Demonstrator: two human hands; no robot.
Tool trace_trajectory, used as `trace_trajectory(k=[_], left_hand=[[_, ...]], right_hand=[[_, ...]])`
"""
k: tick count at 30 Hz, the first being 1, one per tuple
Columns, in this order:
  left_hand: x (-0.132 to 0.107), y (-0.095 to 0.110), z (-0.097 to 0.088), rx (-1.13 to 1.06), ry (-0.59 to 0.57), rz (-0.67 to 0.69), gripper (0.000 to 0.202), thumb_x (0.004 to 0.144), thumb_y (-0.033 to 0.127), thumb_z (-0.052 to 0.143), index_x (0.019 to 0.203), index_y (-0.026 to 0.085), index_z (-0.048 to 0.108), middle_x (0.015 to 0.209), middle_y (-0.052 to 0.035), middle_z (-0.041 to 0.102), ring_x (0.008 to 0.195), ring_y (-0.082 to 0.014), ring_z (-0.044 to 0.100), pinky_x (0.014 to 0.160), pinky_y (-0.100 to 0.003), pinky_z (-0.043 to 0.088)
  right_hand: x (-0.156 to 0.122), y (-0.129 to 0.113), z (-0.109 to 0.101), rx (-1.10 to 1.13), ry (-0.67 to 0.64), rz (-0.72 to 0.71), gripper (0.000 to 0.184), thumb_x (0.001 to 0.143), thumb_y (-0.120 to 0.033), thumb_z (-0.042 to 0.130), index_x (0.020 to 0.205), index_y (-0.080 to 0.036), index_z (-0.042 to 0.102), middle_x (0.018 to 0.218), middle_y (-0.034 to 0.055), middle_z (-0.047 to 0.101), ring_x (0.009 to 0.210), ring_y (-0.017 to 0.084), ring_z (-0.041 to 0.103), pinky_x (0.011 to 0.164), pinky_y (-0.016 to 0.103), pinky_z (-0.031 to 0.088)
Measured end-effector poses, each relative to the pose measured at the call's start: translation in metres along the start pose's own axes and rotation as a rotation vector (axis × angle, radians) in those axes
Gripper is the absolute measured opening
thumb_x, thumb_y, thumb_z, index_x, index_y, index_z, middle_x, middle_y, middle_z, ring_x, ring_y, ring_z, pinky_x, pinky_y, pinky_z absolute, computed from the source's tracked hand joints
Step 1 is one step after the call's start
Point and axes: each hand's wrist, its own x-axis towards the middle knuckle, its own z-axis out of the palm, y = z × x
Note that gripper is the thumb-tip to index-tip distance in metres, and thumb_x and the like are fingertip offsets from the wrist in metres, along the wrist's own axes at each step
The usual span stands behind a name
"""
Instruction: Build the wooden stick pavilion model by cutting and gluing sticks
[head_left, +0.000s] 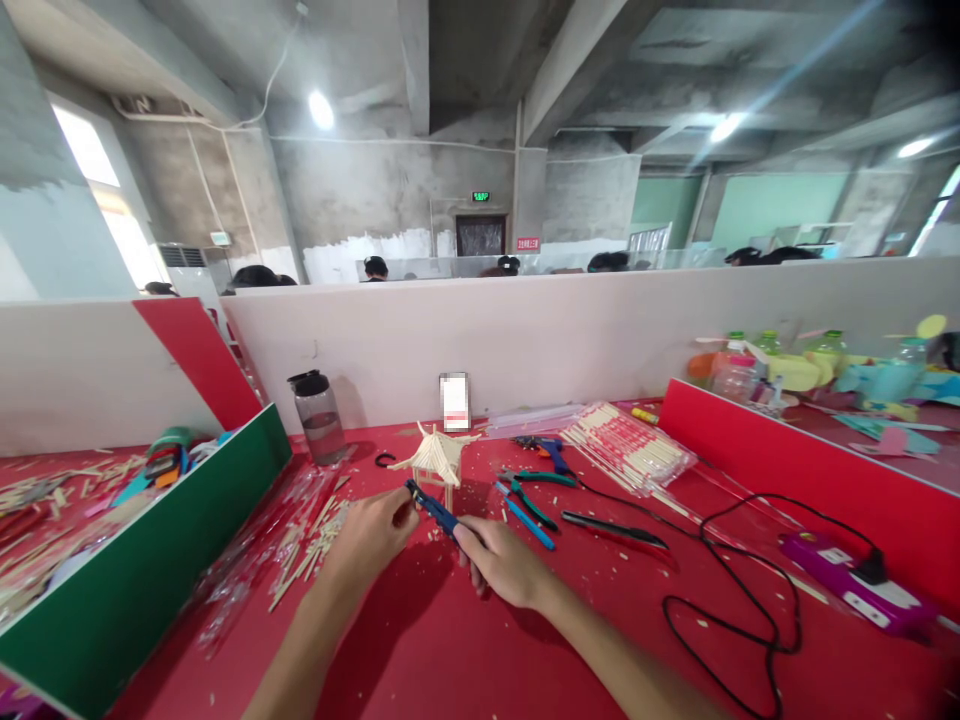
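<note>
My right hand is wrapped round the handles of dark blue pliers, whose head points up and left. My left hand is closed in a pinch right beside the jaws; whatever sits between its fingers is too small or hidden to make out. Just behind the pliers stands a small pavilion model of pale thin sticks, with a flared, pointed roof on stick legs. The pliers cover part of its lower side.
Right of my hands lie green-handled cutters, a blue pen-like tool, a black knife-like tool, a glue gun and bagged sticks. A cable runs to a purple power strip. Left are loose sticks and a bottle.
</note>
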Motion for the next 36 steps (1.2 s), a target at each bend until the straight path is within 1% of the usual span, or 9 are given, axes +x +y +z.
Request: trace_trajectory(k=[8, 15, 19, 25, 30, 36], left_hand=[[0.0, 0.001, -0.002, -0.038, -0.018, 0.01, 0.019, 0.084, 0.022, 0.046, 0.079, 0.018, 0.064, 0.069, -0.0029, 0.068, 0.055, -0.0138, 0.055, 0.056, -0.024, 0.03], [0.0, 0.002, -0.004, -0.032, -0.028, -0.004, 0.018, 0.085, 0.021, 0.047, 0.076, 0.018, 0.063, 0.068, -0.003, 0.067, 0.055, -0.0137, 0.056, 0.056, -0.024, 0.029], [0.0, 0.001, -0.003, -0.03, -0.031, -0.007, 0.017, 0.085, 0.02, 0.047, 0.075, 0.019, 0.061, 0.067, -0.0029, 0.067, 0.056, -0.0141, 0.056, 0.055, -0.024, 0.028], [0.0, -0.001, -0.001, -0.039, -0.022, 0.013, 0.016, 0.084, 0.02, 0.048, 0.076, 0.019, 0.061, 0.069, -0.0029, 0.067, 0.057, -0.0146, 0.057, 0.056, -0.024, 0.028], [0.0, 0.0, -0.003, -0.047, -0.022, 0.016, 0.017, 0.084, 0.021, 0.047, 0.077, 0.019, 0.062, 0.07, -0.0033, 0.068, 0.058, -0.015, 0.058, 0.056, -0.024, 0.029], [0.0, 0.002, -0.004, -0.048, -0.032, 0.011, 0.017, 0.084, 0.02, 0.047, 0.078, 0.019, 0.063, 0.07, -0.0036, 0.068, 0.057, -0.0146, 0.058, 0.056, -0.024, 0.03]], right_hand=[[-0.003, -0.007, 0.002, 0.015, 0.013, 0.018, 0.043, 0.099, -0.056, 0.032, 0.084, -0.02, 0.052, 0.059, -0.0045, 0.051, 0.045, 0.01, 0.053, 0.042, 0.017, 0.038], [-0.004, -0.011, -0.002, -0.092, 0.025, -0.022, 0.041, 0.1, -0.051, 0.034, 0.082, -0.019, 0.052, 0.056, -0.0047, 0.05, 0.045, 0.01, 0.053, 0.045, 0.018, 0.038], [-0.005, -0.014, -0.002, -0.097, 0.023, -0.017, 0.041, 0.101, -0.052, 0.033, 0.083, -0.019, 0.052, 0.056, -0.0048, 0.049, 0.044, 0.01, 0.053, 0.044, 0.018, 0.038], [-0.006, -0.015, -0.002, -0.107, 0.03, -0.026, 0.041, 0.101, -0.052, 0.033, 0.082, -0.019, 0.052, 0.055, -0.0053, 0.05, 0.043, 0.01, 0.051, 0.044, 0.018, 0.036], [-0.005, -0.013, -0.002, -0.095, 0.019, -0.005, 0.042, 0.101, -0.052, 0.032, 0.084, -0.02, 0.053, 0.056, -0.0046, 0.052, 0.045, 0.011, 0.054, 0.045, 0.019, 0.038], [-0.005, -0.015, -0.002, -0.133, 0.037, -0.045, 0.041, 0.101, -0.051, 0.033, 0.082, -0.02, 0.052, 0.055, -0.0047, 0.051, 0.045, 0.011, 0.053, 0.046, 0.019, 0.037]])
